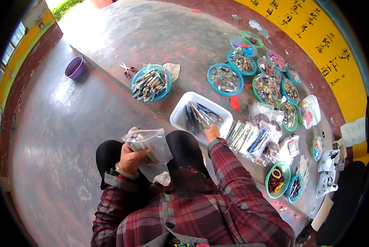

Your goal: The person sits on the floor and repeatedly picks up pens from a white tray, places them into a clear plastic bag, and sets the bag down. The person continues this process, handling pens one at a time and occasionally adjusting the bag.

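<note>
My left hand is closed round a clear plastic zip bag above my left knee. Several pens with pale ends stand bunched in the bag. On the floor in front of my right knee is a white rectangular basin. Loose pens, dark, blue and white, lie inside it. My right hand reaches over the near right side of the basin, its fingers closed at the ends of the pens. The fingertips are partly hidden. Beyond my knees, a blue bowl is heaped with more pens.
Scissors lie beside the blue bowl, a purple basin farther left. Bagged pens lie right of the white basin. Several bowls of small trinkets, among them a blue one, spread to the far right. A green bowl of beads is nearer.
</note>
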Demonstrator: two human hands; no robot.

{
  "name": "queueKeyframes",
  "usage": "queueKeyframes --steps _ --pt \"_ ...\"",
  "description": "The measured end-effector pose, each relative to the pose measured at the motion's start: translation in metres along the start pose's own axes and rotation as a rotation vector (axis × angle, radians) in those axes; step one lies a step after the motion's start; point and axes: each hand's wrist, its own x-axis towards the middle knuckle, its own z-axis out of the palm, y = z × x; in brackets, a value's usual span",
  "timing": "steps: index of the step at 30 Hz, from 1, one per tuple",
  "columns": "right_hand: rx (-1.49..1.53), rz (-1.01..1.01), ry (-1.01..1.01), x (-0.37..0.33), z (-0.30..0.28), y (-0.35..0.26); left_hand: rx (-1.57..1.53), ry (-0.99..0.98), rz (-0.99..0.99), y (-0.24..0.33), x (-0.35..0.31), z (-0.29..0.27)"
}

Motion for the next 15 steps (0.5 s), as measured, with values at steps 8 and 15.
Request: queueKeyframes --steps 8,15 --pt "0.810 0.073 0.087 -0.025 -0.030 0.025 0.072 -0.028 0.001 -0.006 0.000 -0.002" --pt "1.221 -0.093 0.228 -0.076 -0.145 0.013 0.255 -0.195 -0.038 -0.012 0.003 0.009"
